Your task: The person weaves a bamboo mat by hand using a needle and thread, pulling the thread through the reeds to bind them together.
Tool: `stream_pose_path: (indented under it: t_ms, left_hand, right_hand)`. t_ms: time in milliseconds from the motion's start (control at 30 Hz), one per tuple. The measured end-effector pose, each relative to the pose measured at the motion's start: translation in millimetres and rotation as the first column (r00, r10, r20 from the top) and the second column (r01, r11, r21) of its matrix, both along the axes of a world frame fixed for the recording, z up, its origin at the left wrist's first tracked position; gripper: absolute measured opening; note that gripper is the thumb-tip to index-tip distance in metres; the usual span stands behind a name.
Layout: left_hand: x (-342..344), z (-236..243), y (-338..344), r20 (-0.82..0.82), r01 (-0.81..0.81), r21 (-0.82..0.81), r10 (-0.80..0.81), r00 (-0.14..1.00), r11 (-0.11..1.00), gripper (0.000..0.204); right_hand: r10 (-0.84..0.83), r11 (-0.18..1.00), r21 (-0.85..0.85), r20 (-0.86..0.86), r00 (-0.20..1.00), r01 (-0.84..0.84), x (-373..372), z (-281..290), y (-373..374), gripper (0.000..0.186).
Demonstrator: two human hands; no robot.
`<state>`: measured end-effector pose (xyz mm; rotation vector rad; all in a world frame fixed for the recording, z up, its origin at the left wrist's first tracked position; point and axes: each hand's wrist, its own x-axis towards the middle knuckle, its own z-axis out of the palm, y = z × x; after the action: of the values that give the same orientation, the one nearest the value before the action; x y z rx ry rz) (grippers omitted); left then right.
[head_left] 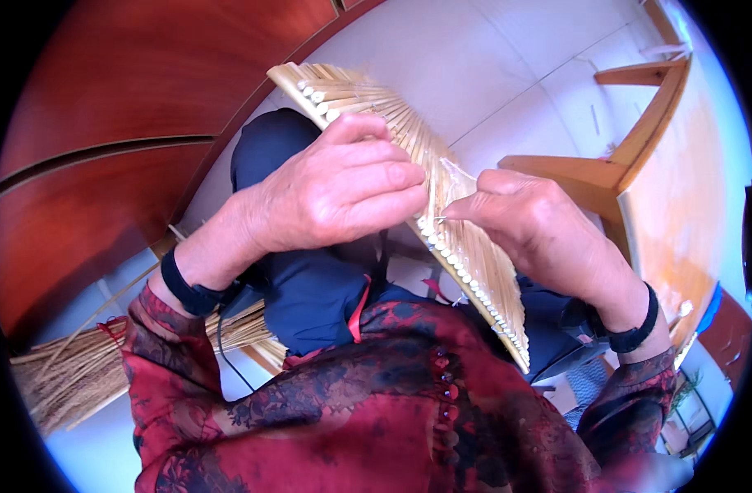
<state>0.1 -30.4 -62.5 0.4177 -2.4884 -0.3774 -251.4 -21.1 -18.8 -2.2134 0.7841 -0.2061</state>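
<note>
A stiff, pale yellow panel of sorghum or straw stalks [486,264] lies slantwise over my lap, its stalks side by side with round cut ends along the near edge. Fine pale thread shows across the stalks. My left hand [343,185] is closed over the panel's edge near its middle, fingers curled, the fingertips partly hidden. On the other side of the same spot, my right hand [528,218] pinches a thin needle-like piece [441,218] between thumb and forefinger, against the stalks. The far end of this piece is lost at the panel's edge.
A bundle of loose stalks [80,374] lies at the lower left. Reddish-brown wooden cabinet fronts [121,90] rise at the upper left. To the right stands a wooden piece of furniture with a pale flat top [680,222] and legs. Pale floor tiles [507,74] stretch beyond.
</note>
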Motion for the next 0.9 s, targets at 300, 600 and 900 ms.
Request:
stream_pose_path:
  t_ms: [300, 600, 900]
  left_hand:
    - [-25.0, 24.9, -43.7, -0.099, 0.235, 0.085, -0.226, 0.969, 0.968, 0.029]
    - [0.3, -7.3, -26.6, -0.11, 0.294, 0.203, -0.277, 0.955, 0.934, 0.023]
    - [-6.9, 0.2, -24.9, -0.107, 0.215, 0.172, -0.198, 0.974, 0.961, 0.023]
  right_hand:
    - [-0.107, 0.994, -0.029, -0.042, 0.993, 0.106, -30.6, 18.3, -8.6, 0.027]
    - [-0.088, 0.994, -0.059, -0.009, 0.996, 0.088, -0.3, -13.6, -2.8, 0.02]
    - [-0.081, 0.996, -0.021, 0.138, 0.987, 0.084, -16.7, -28.3, -7.4, 0.021]
